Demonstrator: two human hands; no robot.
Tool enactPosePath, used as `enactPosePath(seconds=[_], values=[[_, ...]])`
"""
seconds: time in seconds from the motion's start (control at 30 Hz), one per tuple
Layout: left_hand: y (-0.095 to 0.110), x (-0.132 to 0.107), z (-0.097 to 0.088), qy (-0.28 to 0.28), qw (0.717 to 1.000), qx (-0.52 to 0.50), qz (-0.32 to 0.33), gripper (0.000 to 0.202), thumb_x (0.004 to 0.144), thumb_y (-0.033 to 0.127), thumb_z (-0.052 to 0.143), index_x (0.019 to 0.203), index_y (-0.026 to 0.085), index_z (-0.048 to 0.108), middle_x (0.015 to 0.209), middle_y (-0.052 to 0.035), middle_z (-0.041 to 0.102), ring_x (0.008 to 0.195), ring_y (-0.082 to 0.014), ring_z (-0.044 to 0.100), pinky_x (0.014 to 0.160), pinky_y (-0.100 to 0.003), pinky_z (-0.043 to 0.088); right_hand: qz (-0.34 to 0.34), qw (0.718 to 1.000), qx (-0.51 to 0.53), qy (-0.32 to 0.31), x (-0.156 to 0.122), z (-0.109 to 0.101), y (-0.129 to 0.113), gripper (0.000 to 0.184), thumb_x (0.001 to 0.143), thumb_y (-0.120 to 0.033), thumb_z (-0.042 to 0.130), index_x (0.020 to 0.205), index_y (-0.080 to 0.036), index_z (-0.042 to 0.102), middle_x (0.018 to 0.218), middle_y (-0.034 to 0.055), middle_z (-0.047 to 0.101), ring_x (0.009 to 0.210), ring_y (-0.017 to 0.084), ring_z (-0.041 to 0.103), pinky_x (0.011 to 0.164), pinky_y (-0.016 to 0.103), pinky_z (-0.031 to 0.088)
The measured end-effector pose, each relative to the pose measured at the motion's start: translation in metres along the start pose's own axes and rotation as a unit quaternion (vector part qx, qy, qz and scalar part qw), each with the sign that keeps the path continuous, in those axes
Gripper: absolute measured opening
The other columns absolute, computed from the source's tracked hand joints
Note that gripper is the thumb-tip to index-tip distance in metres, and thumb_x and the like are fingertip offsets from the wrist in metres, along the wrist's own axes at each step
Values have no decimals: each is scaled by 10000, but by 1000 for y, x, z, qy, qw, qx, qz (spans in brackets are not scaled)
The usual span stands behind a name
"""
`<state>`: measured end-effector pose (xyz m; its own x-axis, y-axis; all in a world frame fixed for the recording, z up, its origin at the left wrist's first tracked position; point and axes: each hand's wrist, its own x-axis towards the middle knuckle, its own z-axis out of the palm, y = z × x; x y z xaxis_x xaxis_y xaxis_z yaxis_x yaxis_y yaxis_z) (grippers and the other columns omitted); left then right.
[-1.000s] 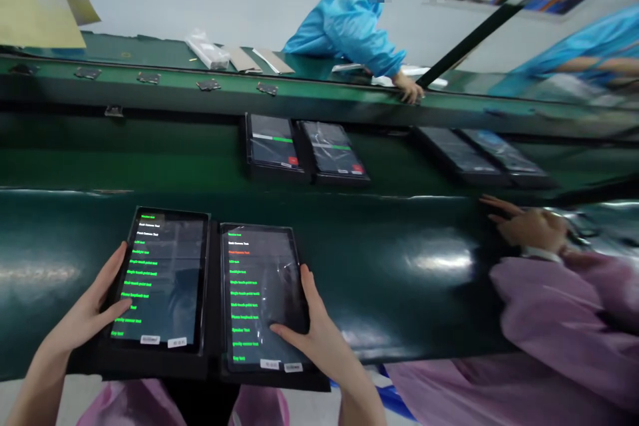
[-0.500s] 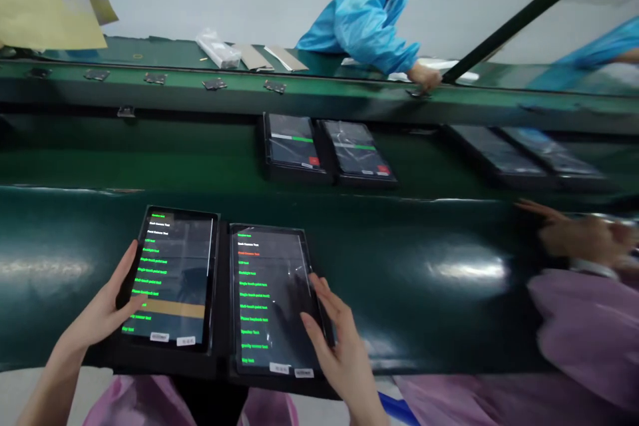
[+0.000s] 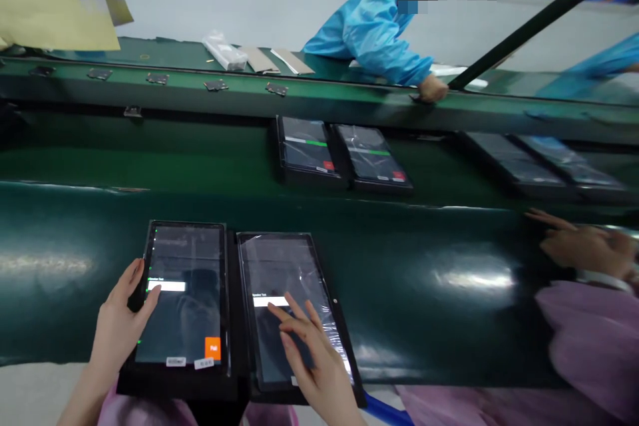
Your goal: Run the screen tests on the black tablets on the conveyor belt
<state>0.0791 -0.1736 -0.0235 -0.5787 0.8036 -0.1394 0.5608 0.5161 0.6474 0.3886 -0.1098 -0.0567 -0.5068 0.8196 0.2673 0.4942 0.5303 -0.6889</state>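
Two black tablets lie side by side on a dark tray at the near edge of the green bench. My left hand [image 3: 120,323] grips the left rim of the left tablet [image 3: 184,296], thumb resting on its screen by a white bar; an orange button shows at its lower right. My right hand [image 3: 307,353] lies over the right tablet [image 3: 287,306] with fingers spread, the index fingertip touching the screen next to a white bar. Clear film covers the right tablet's screen.
Two more lit tablets [image 3: 344,156] lie on the middle green belt, with further dark ones [image 3: 542,163] to the right. A co-worker in a pink sleeve [image 3: 584,326] reaches in at right. A person in blue [image 3: 379,30] leans on the far bench, by packets [image 3: 224,53].
Both screens switched from green text lists to a dim page with a white bar. My right hand moved from the tablet's right edge onto its screen; my left thumb shifted up the left screen.
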Motion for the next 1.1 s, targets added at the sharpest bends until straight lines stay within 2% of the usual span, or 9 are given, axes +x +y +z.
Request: enactPosePath(seconds=[0.17, 0.3, 0.43, 0.7, 0.77, 0.83, 0.93, 1.03, 1.1], values=[[1, 3, 4, 33, 999, 30, -5, 690, 823, 696, 480, 1335, 232, 475, 1267, -47, 610, 1075, -326, 619, 903, -434, 519, 16, 1000, -3, 5, -4, -1, 2, 107, 987, -180, 398, 1017, -246, 476, 1225, 60, 639, 1338, 266, 426, 1106, 604, 330], [-1, 6, 1, 34, 999, 20, -9, 652, 826, 703, 476, 1297, 252, 504, 1242, -48, 627, 807, -277, 681, 729, -381, 544, 20, 1000, -10, 9, -5, -1, 2, 104, 990, -179, 395, 1012, -249, 469, 1235, 50, 635, 1338, 256, 428, 1113, 604, 315], [-2, 6, 0, 24, 1000, -3, -14, 631, 854, 698, 429, 1294, 251, 495, 1260, -52, 616, 421, -151, 522, 567, -345, 496, 25, 999, -24, 21, -4, 0, 2, 110, 990, -180, 399, 1016, -254, 475, 1249, 43, 624, 1351, 259, 408, 1112, 619, 310], [-3, 18, -10, 17, 999, 47, 3, 612, 867, 693, 345, 1266, 255, 501, 1128, -27, 683, 379, -156, 451, 565, -355, 465, -8, 998, -64, -1, 2, 3, -3, 305, 982, -174, 425, 1269, -276, 432, 1251, 54, 619, 1351, 271, 406, 1060, 644, 381], [0, 30, -18, 6, 998, 57, 14, 626, 872, 690, 329, 1284, 247, 490, 1123, -25, 679, 489, -195, 553, 649, -374, 494, -27, 996, -74, -45, -1, 7, -15, 500, 940, -245, 559, 1393, -262, 346, 1381, 96, 518, 1374, 323, 352, 1044, 653, 392], [6, 49, -22, -1, 996, 63, 60, 667, 883, 689, 312, 1325, 214, 466, 1227, -49, 627, 799, -268, 653, 785, -393, 507, -58, 987, -96, -116, -5, 14, -29, 935, 794, -367, 770, 1510, -217, 188, 1490, 177, 350, 1381, 419, 273, 1005, 672, 414], [20, 84, -19, -17, 976, 101, 194, 772, 903, 700, 260, 1389, 121, 414, 1419, -106, 468, 1316, -323, 411, 1053, -431, 387, -110, 967, -138, -185, -13, 28, -42, 1402, 550, -408, 935, 1548, -162, -19, 1498, 282, 205, 1344, 517, 238, 946, 699, 437], [39, 119, -5, -78, 934, 179, 300, 828, 921, 697, 181, 1427, 69, 365, 1462, -131, 411, 1420, -311, 233, 1165, -483, 197, -121, 958, -173, -193, -17, 38, -43, 1383, 588, -259, 907, 1536, -134, -91, 1474, 291, 241, 1343, 506, 255, 952, 706, 424], [54, 134, 5, -133, 911, 205, 332, 787, 932, 683, 155, 1389, 115, 450, 1409, -104, 484, 1367, -307, 344, 1163, -476, 203, -115, 957, -173, -201, -18, 41, -40, 1280, 653, -188, 815, 1528, -114, -117, 1485, 255, 261, 1375, 465, 221, 993, 687, 405]])
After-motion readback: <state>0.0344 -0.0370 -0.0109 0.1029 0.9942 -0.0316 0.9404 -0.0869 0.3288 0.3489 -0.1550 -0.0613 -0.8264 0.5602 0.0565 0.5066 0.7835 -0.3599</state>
